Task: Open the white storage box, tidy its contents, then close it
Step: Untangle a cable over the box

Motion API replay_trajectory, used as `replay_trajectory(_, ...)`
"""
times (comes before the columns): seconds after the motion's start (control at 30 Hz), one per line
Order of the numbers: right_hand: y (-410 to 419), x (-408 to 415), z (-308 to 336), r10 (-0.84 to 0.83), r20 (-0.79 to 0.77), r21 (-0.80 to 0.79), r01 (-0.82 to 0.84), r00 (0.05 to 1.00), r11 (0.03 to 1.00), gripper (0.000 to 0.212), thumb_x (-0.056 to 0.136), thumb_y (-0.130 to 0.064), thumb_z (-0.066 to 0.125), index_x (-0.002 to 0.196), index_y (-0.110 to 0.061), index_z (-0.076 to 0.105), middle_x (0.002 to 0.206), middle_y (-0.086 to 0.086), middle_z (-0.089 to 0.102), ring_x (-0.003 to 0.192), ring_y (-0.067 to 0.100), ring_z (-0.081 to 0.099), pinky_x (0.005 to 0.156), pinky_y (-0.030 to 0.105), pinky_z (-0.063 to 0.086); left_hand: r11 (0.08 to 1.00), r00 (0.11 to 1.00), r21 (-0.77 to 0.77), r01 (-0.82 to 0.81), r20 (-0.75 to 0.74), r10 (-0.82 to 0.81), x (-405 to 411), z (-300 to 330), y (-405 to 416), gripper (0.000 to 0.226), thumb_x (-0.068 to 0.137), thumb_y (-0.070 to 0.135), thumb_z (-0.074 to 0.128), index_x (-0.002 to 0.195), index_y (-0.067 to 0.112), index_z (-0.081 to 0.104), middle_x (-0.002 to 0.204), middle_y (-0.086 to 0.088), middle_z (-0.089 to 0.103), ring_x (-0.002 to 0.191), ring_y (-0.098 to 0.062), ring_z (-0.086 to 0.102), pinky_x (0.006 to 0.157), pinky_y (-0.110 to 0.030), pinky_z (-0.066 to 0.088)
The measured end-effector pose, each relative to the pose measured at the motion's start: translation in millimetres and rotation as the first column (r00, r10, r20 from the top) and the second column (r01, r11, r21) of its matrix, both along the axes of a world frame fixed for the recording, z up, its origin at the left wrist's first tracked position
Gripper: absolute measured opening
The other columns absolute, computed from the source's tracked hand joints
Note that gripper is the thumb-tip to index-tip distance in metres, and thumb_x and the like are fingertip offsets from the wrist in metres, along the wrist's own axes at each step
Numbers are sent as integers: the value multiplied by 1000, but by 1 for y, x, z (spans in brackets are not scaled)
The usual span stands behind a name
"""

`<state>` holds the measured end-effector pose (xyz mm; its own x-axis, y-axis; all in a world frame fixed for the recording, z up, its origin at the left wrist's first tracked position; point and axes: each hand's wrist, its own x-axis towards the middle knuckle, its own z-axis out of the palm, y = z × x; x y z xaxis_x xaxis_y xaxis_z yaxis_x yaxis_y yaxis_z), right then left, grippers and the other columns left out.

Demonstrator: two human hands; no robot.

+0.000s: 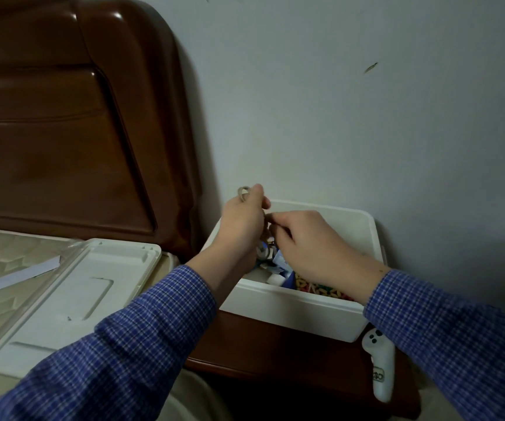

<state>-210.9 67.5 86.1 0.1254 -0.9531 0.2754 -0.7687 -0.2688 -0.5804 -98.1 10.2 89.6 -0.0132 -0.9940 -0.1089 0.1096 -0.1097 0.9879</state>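
The white storage box [293, 311] stands open on a brown bedside table, against the wall. Its white lid [72, 299] lies upside down on the mattress to the left. Above the box's left half, my left hand [240, 220] is closed around a thin pale cord [243, 191] that loops out above the fingers. My right hand [302, 238] pinches the same cord just to the right, fingertips touching the left hand. Under the hands the box holds blue and white packets [278, 264] and a colourful patterned item [321, 288]; most of the contents are hidden.
A white handheld controller [380, 366] lies on the brown bedside table [260, 350] by the box's front right corner. A strip of white paper [17, 276] lies on the mattress. A dark brown headboard [62, 117] rises at the left, and a grey wall stands behind.
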Motion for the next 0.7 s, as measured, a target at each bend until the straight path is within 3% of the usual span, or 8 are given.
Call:
replay_trajectory(0.1,6,1,-13,42,98,54,-47,994,997,31,104,-22,44,82,-21,65,66,-6,58,53,4,48,55,24,38,982,961,55,-182,-201,189,3,11,-5,41,103,32,45,65,16,43,49,-1,41,42,-17,41,45,-25,39)
replay_trajectory(0.17,13,0,-23,106,124,101,-119,987,988,36,105,-29,42,72,-29,56,62,-8,54,51,2,46,52,18,34,970,871,149,-192,-430,238,10,19,-10,41,105,37,43,71,14,43,51,-2,42,40,-15,44,47,-26,51)
replay_trajectory(0.23,17,-1,-33,137,112,139,-153,984,979,37,106,-32,40,72,-30,53,60,-11,49,52,2,45,53,19,34,968,800,205,-142,-553,234,19,27,-16,42,106,38,40,70,16,40,45,1,35,32,-12,34,39,-20,44)
replay_trajectory(0.3,17,-3,-38,144,103,163,-160,984,974,36,106,-33,41,75,-26,57,60,-13,49,55,3,45,57,26,38,972,814,194,-129,-540,216,26,31,-23,41,105,35,37,66,21,35,44,7,23,33,-9,19,34,-14,23)
replay_trajectory(0.37,15,-3,-38,169,80,168,-181,982,969,33,106,-33,42,80,-25,61,62,-17,52,57,2,47,57,25,38,977,837,170,-127,-511,198,29,32,-26,41,103,39,40,66,23,36,47,8,21,38,-9,16,35,-17,15)
replay_trajectory(0.5,10,-3,-31,225,-95,155,-208,970,966,31,105,-39,40,100,-27,68,66,-16,55,63,-5,51,58,20,32,985,832,155,-76,-534,148,30,38,-23,42,104,42,41,67,23,37,48,8,21,39,-8,16,34,-18,13)
replay_trajectory(0.7,4,-31,-38,179,-208,256,-123,961,959,36,106,-40,37,83,-25,61,71,-12,59,63,2,53,62,28,41,990,770,34,-136,-625,127,61,80,-31,47,108,38,33,64,21,34,47,7,20,36,-6,17,34,-17,12)
